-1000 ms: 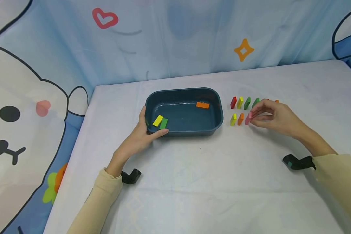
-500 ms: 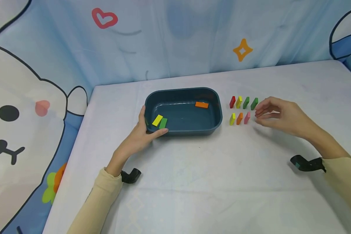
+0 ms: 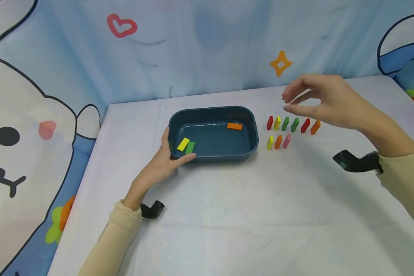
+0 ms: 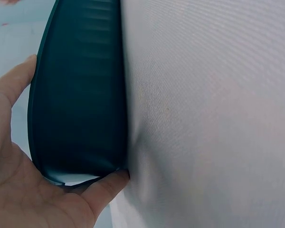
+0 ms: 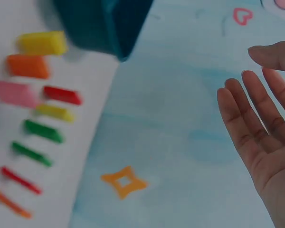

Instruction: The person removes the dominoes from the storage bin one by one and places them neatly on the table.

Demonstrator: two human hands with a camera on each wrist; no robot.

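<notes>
My left hand (image 3: pixel 165 159) grips the near left corner of a dark blue tub (image 3: pixel 214 153), thumb along its front wall; the left wrist view shows the tub wall (image 4: pixel 80 95) in my palm (image 4: pixel 19 190). In the tub lie a yellow block (image 3: pixel 183 144), a green block (image 3: pixel 190 147) and an orange block (image 3: pixel 234 126). To the tub's right, two rows of small coloured blocks stand on end: a far row (image 3: pixel 291 124) of several and a near row of yellow (image 3: pixel 270 142), orange (image 3: pixel 278 142) and pink (image 3: pixel 286 140). My right hand (image 3: pixel 317 99) hovers above the far row, fingers relaxed and empty.
A pale cloth covers the table (image 3: pixel 245 214). A blue cartoon-print curtain (image 3: pixel 193 50) hangs behind and to the left. Black wrist-camera mounts (image 3: pixel 357 162) show by both sleeves. In the right wrist view the blocks (image 5: pixel 38 118) lie below my open fingers (image 5: pixel 261 123).
My right hand let go of the pink block in the near row, then lifted up and away above the far row. The left hand stayed on the tub.
</notes>
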